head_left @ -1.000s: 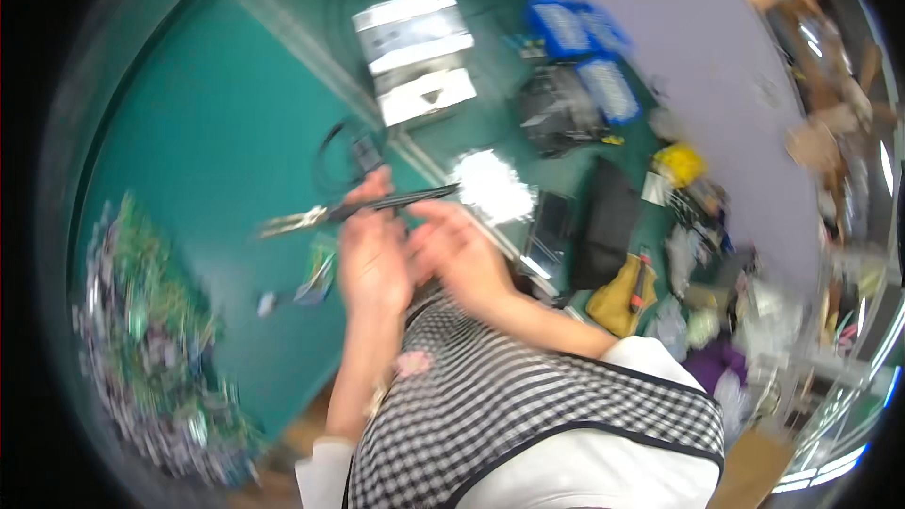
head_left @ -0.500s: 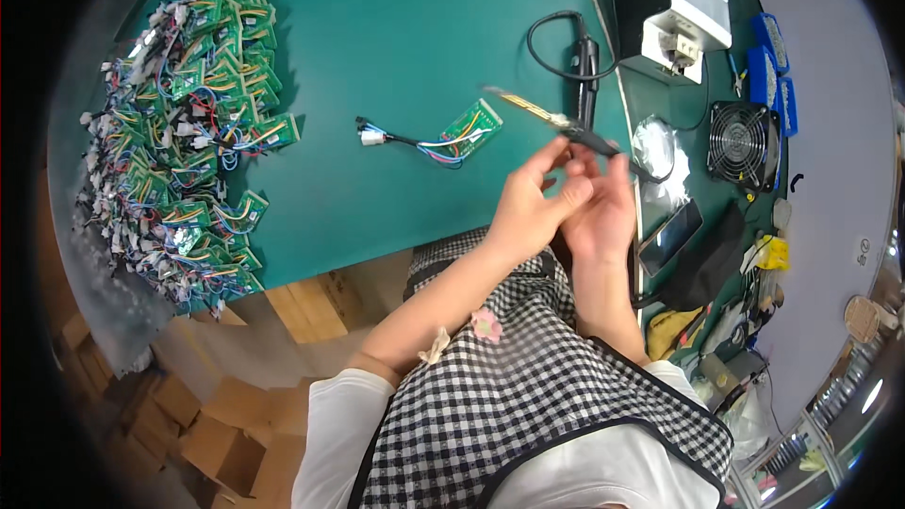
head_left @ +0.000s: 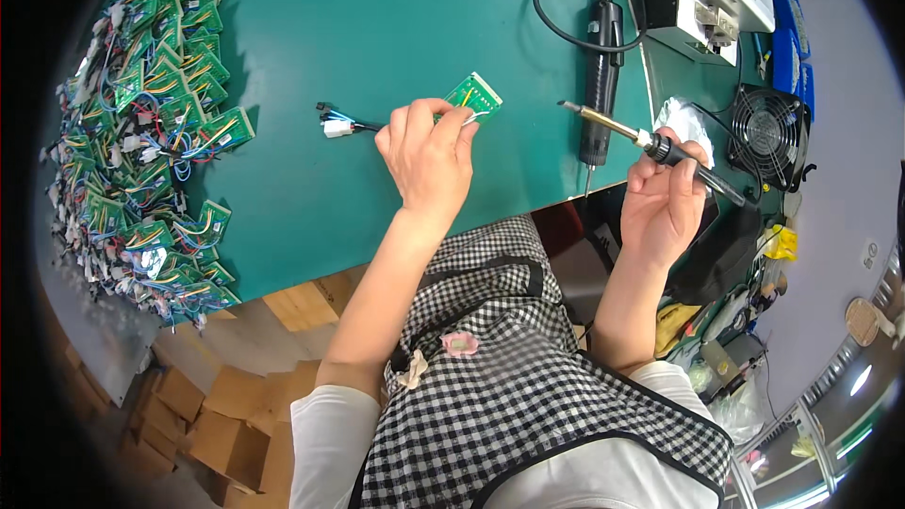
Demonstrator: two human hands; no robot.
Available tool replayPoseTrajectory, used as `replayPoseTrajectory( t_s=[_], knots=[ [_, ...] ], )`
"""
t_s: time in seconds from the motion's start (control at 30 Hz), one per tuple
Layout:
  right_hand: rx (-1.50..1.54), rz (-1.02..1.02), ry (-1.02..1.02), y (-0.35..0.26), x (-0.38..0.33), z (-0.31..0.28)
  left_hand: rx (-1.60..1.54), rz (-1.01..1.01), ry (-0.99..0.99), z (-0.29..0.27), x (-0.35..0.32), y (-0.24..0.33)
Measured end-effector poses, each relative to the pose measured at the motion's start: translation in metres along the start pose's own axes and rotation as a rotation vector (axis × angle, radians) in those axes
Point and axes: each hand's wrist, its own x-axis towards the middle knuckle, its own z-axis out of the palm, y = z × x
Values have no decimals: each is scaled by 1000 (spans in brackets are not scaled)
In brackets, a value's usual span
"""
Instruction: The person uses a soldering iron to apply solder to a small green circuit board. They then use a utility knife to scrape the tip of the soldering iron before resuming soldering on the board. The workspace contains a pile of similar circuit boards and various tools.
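Note:
A small green circuit board point(head_left: 476, 92) with coloured wires lies on the green mat. Over it is my left hand point(head_left: 429, 155), its fingers closed on the board's wires and covering their middle part. The wires' free end, with a white connector plug point(head_left: 336, 128) and black plugs, pokes out to the left. In my right hand point(head_left: 665, 207) is a soldering iron point(head_left: 615, 125), gripped by its black handle between thumb and fingers. Its metal tip points up and left, above the mat and apart from the board.
A large heap of wired circuit boards point(head_left: 156, 141) covers the left side. A black electric screwdriver point(head_left: 601, 75) with a cord lies near the soldering iron. A black and white box-shaped machine point(head_left: 707, 0), a round fan point(head_left: 768, 132) and blue bins point(head_left: 797, 47) stand at the right.
My hands have moved apart. The left has gone left onto the board's wires, while the right has moved right with the soldering iron, which only the right now holds. The view has shifted slightly.

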Motion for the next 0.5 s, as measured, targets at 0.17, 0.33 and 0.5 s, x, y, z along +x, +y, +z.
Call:
replayPoseTrajectory(
  t_s=[0.17,0.33,0.5],
  knots=[
    [-192,-54,-32,5,9,5,11,26,-31,7,2,-8],
    [-330,-63,35,15,21,3,-84,-40,7,11,11,-6],
    [-445,-99,65,29,32,15,-72,-81,26,19,14,-8]
  ],
)
